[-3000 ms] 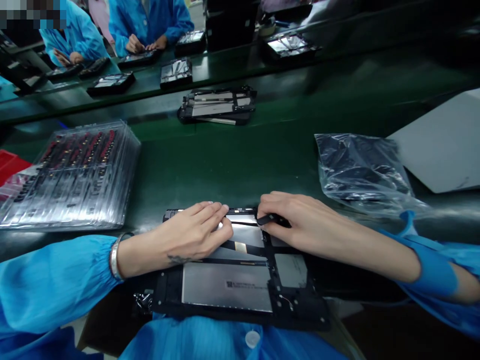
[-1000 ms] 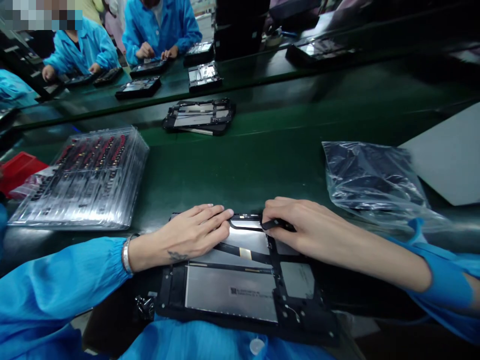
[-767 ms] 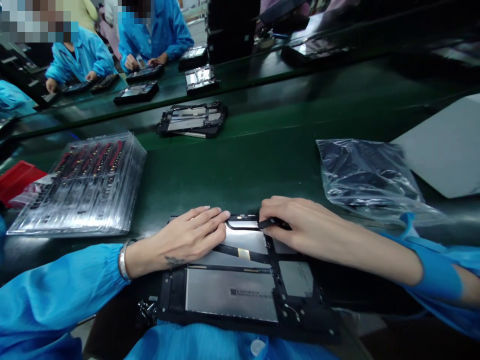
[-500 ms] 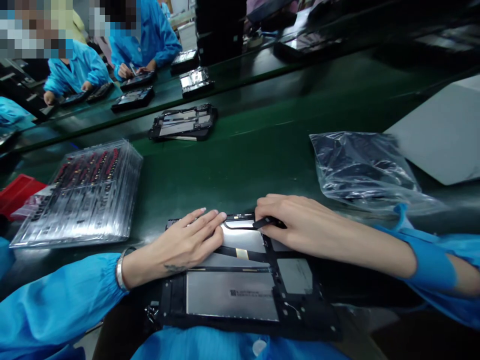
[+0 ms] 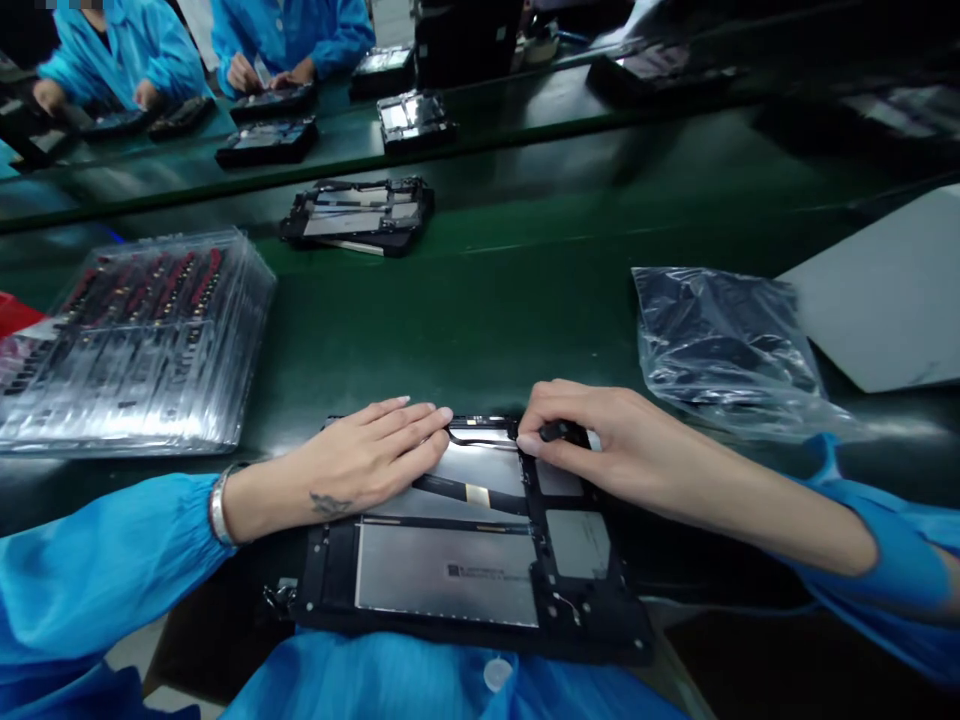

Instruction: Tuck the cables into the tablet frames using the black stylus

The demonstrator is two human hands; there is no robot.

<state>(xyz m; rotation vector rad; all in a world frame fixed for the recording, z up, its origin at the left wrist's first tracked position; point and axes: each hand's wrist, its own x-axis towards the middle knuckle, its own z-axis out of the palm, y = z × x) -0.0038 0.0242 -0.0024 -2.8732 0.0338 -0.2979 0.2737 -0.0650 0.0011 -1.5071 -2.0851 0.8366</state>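
A black device frame (image 5: 570, 620) with silvery panels lies in front of me, close to my body. My left hand (image 5: 390, 445) rests flat on its upper left part, fingers stretched out together and the palm down. At the upper right of the frame, my right hand (image 5: 577, 430) is closed, thumb and forefinger together. A small black piece (image 5: 556, 431) shows inside its curled fingers; its kind I cannot make out. From the left fingertips a thin black cable (image 5: 484, 441) runs along the top edge to the right fingertips. A flat ribbon strip (image 5: 478, 495) crosses the panels below.
Stacked clear plastic trays (image 5: 150, 350) with small parts stand at left, near a red bin (image 5: 19, 315). More device frames (image 5: 360, 215) lie farther back. At right are a clear plastic bag (image 5: 727, 335) and a grey sheet (image 5: 885, 290). Co-workers in blue (image 5: 292, 40) sit opposite.
My view has shifted slightly. My right fingertips have come down onto the cable's right end, and the black piece has drawn back into the hand. The left hand stays on the frame.
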